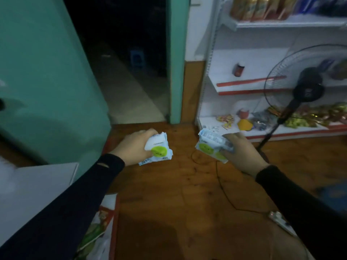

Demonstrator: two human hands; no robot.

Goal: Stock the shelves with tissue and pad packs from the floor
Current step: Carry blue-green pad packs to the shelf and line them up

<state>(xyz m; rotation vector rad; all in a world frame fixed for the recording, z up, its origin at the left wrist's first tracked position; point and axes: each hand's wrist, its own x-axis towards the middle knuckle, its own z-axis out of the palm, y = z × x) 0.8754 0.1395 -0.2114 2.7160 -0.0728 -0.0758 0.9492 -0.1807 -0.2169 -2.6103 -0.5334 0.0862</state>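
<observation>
Both outstretched arms: left hand (134, 145) grips one pack (156, 150), right hand (242, 152) another pack (212, 145).

The scene is showing dim, cool-toned lighting. The doorway (122, 53) at far left is reading almost black. The white shelves (281, 25) at far right are reflecting the most light. Soft shadows are falling on the near wooden floor (169, 203). Edges are bending and blurring; fine detail is smearing throughout.

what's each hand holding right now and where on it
The left hand grips one pack by its top left end. The right hand grips another pack by its right side.
</observation>
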